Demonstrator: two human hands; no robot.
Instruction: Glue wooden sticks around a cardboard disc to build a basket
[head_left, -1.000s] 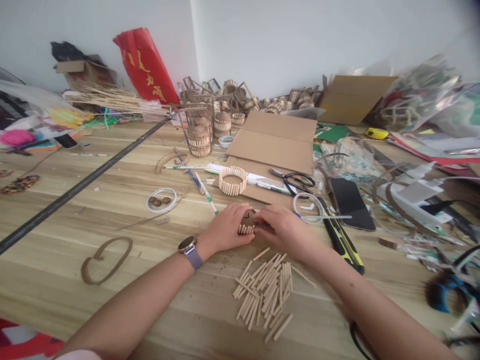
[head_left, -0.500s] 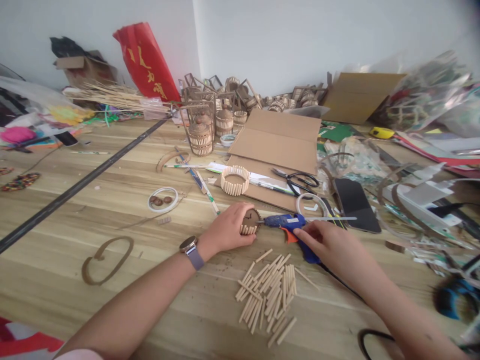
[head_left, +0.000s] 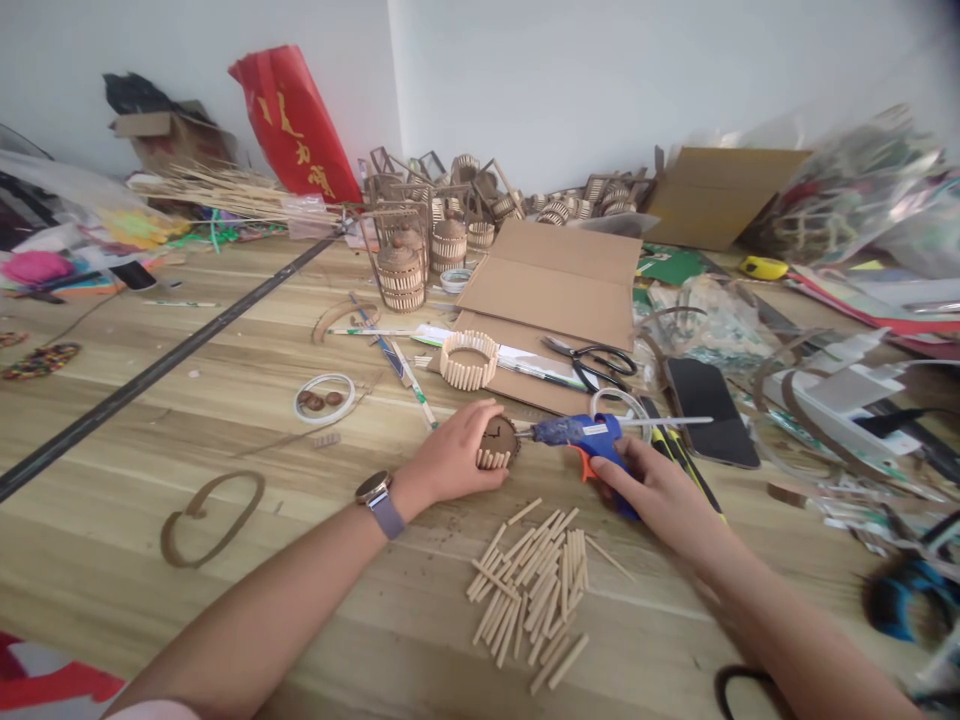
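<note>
My left hand [head_left: 452, 459], a watch on its wrist, is closed around a small round cardboard disc [head_left: 498, 441] with a few short wooden sticks glued to its edge. My right hand [head_left: 654, 490] grips the handle of a blue glue gun [head_left: 581, 434], whose nozzle points left and almost touches the disc. A white glue stick pokes out of the gun's back. Just in front of both hands a pile of short wooden sticks [head_left: 531, 585] lies on the wooden table [head_left: 225, 420].
Behind the hands lie a finished stick ring [head_left: 469, 360], flat cardboard [head_left: 553, 281], scissors [head_left: 592, 360], a tape roll [head_left: 324, 397] and a black phone [head_left: 701, 396]. Small stick baskets [head_left: 401, 270] stand at the back. A cardboard loop [head_left: 214, 515] lies left; clutter fills the right side.
My right hand left the disc, took hold of the blue glue gun and lifted its nozzle toward the disc. My left hand has stayed on the disc.
</note>
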